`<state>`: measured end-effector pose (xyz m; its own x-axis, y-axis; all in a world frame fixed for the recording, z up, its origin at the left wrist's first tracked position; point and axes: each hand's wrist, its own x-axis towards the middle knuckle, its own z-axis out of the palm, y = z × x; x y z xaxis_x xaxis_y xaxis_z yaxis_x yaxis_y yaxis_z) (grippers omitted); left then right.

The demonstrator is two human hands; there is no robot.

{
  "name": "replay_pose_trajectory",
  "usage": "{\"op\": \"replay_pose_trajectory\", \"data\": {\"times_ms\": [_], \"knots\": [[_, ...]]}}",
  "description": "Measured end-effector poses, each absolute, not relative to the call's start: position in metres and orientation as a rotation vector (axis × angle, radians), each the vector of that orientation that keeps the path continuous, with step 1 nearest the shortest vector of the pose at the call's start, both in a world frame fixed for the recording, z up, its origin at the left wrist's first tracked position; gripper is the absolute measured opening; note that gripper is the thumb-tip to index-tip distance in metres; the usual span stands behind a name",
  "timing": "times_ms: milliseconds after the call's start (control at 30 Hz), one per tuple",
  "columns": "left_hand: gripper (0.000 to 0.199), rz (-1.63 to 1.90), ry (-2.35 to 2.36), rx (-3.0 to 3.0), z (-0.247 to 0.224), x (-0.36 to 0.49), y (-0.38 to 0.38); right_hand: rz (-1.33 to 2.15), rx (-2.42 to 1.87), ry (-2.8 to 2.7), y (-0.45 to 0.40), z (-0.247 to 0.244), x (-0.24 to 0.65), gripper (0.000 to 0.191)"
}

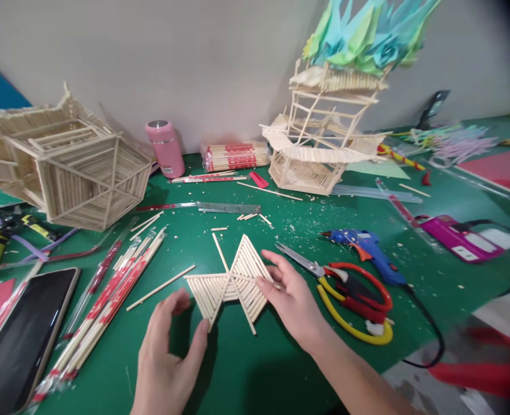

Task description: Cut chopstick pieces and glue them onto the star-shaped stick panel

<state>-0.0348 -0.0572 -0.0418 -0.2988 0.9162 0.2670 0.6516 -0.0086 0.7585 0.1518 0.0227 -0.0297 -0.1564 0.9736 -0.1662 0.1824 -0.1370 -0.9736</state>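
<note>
A stick panel (252, 265) lies at the centre of the frame on the green table (298, 222), its narrow wooden sticks laid side by side in wedge-shaped sections that meet at a middle point, with a few bare spokes jutting out. The right hand (296, 305) pinches the panel's right-hand edge, thumb on top and index finger reaching along the far side. The left hand (171, 351), lower centre, is spread and grips nothing, thumb and fingers curved around the panel's left corner; whether the thumb tip touches it I cannot tell. A loose stick (160, 288) slants just beyond the left hand, and wrapped chopsticks (108, 305) lie left of that, near a dark phone (25, 340) at the lower left. Right of centre are scissors (365, 308) with red and yellow handles and a blue glue gun (367, 251). A stick-built model (99, 184) rests at the upper left, a pink bottle (168, 150) beside it, and a stick tower (324, 154) topped with blue and green paper (367, 40) stands at the upper right.
</note>
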Motion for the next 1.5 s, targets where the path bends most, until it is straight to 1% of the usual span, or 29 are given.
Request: {"op": "replay_pose_trajectory", "data": {"times_ms": [100,200,267,367,433,500,567,600,667,767,900,1067,1500], "knots": [[0.043,1.246,1.708,1.066,-0.029,-0.033,-0.053,1.416,-1.292,-1.341,0.022,-0.021,0.155,0.039],[0.034,1.139,1.312,0.659,-0.016,-0.028,-0.046,1.495,-1.215,-1.322,0.021,-0.01,0.157,0.041],[0.03,1.092,1.135,0.491,-0.01,-0.022,-0.041,1.539,-1.177,-1.324,0.021,-0.005,0.158,0.042],[0.025,1.072,1.077,0.338,-0.007,-0.012,-0.035,1.541,-1.182,-1.378,0.02,-0.002,0.16,0.042],[0.021,1.096,1.13,0.271,-0.006,-0.005,-0.032,1.41,-1.25,-1.482,0.017,-0.002,0.161,0.043],[0.02,1.119,1.184,0.232,-0.005,-0.001,-0.03,1.081,-1.328,-1.663,0.013,-0.001,0.161,0.046],[0.021,1.134,1.214,0.212,-0.006,0.002,-0.029,0.703,-1.288,-1.874,0.008,0.001,0.159,0.048],[0.022,1.144,1.216,0.203,-0.006,0.003,-0.029,0.567,-1.225,-1.973,0.006,0.003,0.156,0.045],[0.025,1.176,1.194,0.183,-0.007,0.003,-0.029,0.435,-1.108,-2.116,0.001,0.006,0.149,0.033],[0.03,1.211,1.163,0.145,-0.008,0.003,-0.028,0.364,-1.087,-2.187,-0.001,0.007,0.138,0.016],[0.029,1.205,1.167,0.122,-0.011,0.001,-0.029,0.346,-1.089,-2.207,0.0,0.002,0.131,0.007],[0.016,1.182,1.16,0.21,-0.015,-0.001,-0.032,0.344,-1.071,-2.194,0.0,-0.001,0.131,0.006],[0.017,1.167,1.199,0.292,-0.018,-0.002,-0.035,0.354,-1.063,-2.16,-0.001,-0.002,0.128,0.011]]}}
